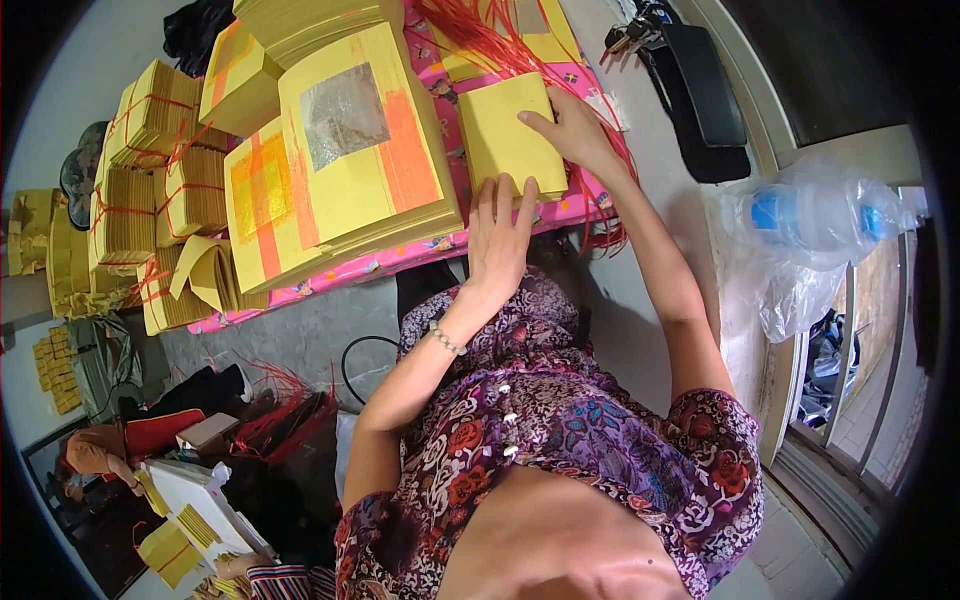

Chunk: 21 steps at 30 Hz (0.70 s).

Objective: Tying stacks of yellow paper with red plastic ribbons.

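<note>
A folded stack of yellow paper [500, 125] lies on the pink patterned table cover [450, 245] in front of me. My left hand [500, 235], with a beaded bracelet at its wrist, rests its outstretched fingers on the stack's near edge. At the right side, my right hand [577, 130] grips the stack, thumb on top and its other fingers mostly hidden along the edge. Left of it stands a tall pile of yellow sheets [350, 190] with orange bands and a silver square on top. Red strings [490, 40] trail behind and beside the stack.
Bundles of yellow paper tied in red [190, 195] fill the table's left side. A black chair-like item [700, 95] and a bagged water bottle [820, 215] are at the right. Lower left, other people work by a white box [195, 500]; one striped sleeve [290, 580] shows.
</note>
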### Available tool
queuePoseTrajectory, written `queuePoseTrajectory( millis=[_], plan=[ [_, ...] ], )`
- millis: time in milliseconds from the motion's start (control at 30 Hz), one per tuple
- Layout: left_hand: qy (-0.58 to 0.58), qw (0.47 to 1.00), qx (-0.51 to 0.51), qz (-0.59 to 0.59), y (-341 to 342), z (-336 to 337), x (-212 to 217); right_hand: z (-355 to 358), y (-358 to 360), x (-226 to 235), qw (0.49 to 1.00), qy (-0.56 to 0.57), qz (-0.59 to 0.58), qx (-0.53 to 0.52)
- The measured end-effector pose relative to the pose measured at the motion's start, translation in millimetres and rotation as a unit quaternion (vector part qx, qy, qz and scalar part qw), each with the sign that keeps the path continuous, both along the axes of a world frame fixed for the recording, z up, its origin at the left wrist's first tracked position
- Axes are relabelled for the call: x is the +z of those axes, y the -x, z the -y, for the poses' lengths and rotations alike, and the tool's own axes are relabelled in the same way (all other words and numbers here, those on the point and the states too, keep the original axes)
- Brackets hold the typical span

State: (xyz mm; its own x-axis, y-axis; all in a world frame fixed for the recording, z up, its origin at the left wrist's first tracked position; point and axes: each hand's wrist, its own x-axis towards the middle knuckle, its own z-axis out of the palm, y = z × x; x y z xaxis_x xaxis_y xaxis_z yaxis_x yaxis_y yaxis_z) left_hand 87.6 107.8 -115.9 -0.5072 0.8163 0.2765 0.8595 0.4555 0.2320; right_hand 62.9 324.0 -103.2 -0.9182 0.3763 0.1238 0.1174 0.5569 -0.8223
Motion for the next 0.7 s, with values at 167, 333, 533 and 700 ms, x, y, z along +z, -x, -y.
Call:
queuePoseTrajectory(
  millis=[167, 333, 533, 700],
  plan=[
    [0.006, 0.999, 0.008, -0.031, -3, -2, -1, 26, -13, 39, 0.956, -0.268, -0.027, -0.116],
    [0.007, 1.0, 0.005, -0.029, -2, -2, -3, 15, -5, -7, 0.941, -0.339, -0.017, 0.008],
    [-0.007, 1.0, -0.015, -0.025, 0, -2, -9, 8, -6, -32, 0.957, -0.289, -0.004, 0.015],
    [-0.035, 0.999, -0.024, 0.0, 3, -1, -10, 8, -5, -33, 0.967, -0.255, -0.009, 0.013]
  ],
)
